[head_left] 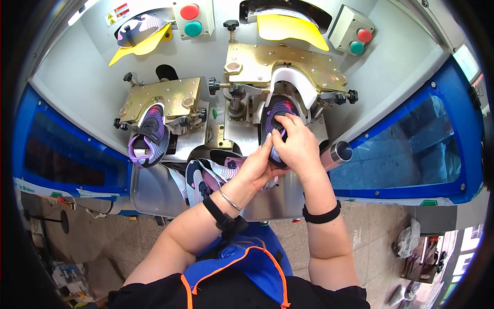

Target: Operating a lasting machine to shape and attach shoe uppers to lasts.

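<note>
A dark shoe upper [268, 119] with purple wavy lines sits with its toe under the right-hand brass clamp plate [257, 63] of a machine. A white curved pad [296, 78] arches over that toe. My right hand [299, 143] pinches the upper near its opening, thumb and fingers bent on it. At the heel end my left hand [257, 169] grips the same upper, thumb on top, its fingers partly hidden. A similar shoe upper [150, 138] has its toe in the left brass clamp plate [160, 98], with no hand on it.
Several loose uppers [213, 172] lie on the metal tray [154, 188] below the clamps. A pink cylinder [332, 157] with a metal end stands right of my hand. Button boxes [194, 20] and yellow plates [293, 32] are at the back; blue-framed windows [401, 144] flank the machine.
</note>
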